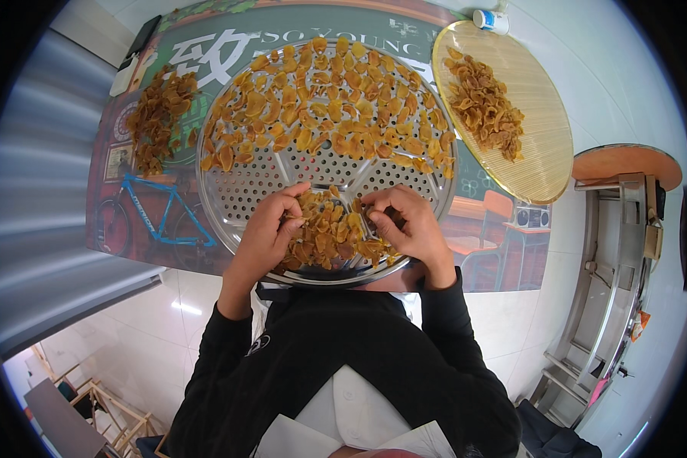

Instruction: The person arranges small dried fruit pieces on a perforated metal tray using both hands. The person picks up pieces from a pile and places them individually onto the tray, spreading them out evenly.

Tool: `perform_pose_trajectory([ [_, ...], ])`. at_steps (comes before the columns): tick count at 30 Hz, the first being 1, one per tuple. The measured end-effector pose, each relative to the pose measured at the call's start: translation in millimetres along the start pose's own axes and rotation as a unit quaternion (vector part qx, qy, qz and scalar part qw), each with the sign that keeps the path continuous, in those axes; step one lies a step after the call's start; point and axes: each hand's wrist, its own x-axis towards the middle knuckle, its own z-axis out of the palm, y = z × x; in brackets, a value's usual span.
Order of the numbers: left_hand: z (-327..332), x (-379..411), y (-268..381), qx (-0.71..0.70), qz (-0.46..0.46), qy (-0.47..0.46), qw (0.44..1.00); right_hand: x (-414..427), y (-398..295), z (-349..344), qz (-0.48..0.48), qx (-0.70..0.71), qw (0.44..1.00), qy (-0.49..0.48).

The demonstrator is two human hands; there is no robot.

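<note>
A round perforated stainless-steel tray (pixel 241 194) lies before me. Thin, yellow-brown dried slices (pixel 303 137) are spread over its far half. A loose heap of the same slices (pixel 326 229) sits on the near part, between my hands. At the heap's left edge, my left hand (pixel 276 223) pinches a slice between thumb and forefinger. On the heap's right side, my right hand (pixel 406 220) has its thumb and forefinger around a slice, partly hidden by the fingers. Between the spread slices and the heap, a band of bare perforated metal shows.
The tray rests on a table with a printed cover (pixel 475 275). Left of it lies another slice pile (pixel 161 123). An oval woven mat (pixel 541 137) at right carries more slices (pixel 484 106). A paper cup (pixel 490 22) stands beyond; a folded metal ladder (pixel 609 269) is at far right.
</note>
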Motion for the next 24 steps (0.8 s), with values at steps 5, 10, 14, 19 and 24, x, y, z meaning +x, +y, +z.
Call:
perform_pose_trajectory([
  [5, -3.3, 9.0, 16.2, 0.076, 0.031, 0.024, 0.996, 6.3, -15.3, 1.8, 0.02, 0.017, 0.998, 0.06],
  [10, -6.1, 29.9, 30.5, 0.056, -0.021, 0.039, 0.997, 20.2, -40.9, 4.8, 0.112, 0.05, 0.991, 0.057],
  [14, -1.3, 51.6, 35.2, 0.134, 0.021, 0.055, 0.989, 41.1, -44.0, 20.5, 0.163, 0.025, 0.983, 0.078],
  [19, 7.8, 73.0, 25.2, 0.134, -0.043, 0.085, 0.986, 66.7, -23.0, 40.4, 0.077, -0.092, 0.979, 0.164],
  [24, 16.2, 80.4, 9.1, 0.133, -0.046, 0.119, 0.983, 71.5, -9.5, 50.6, 0.058, -0.226, 0.957, 0.174],
])
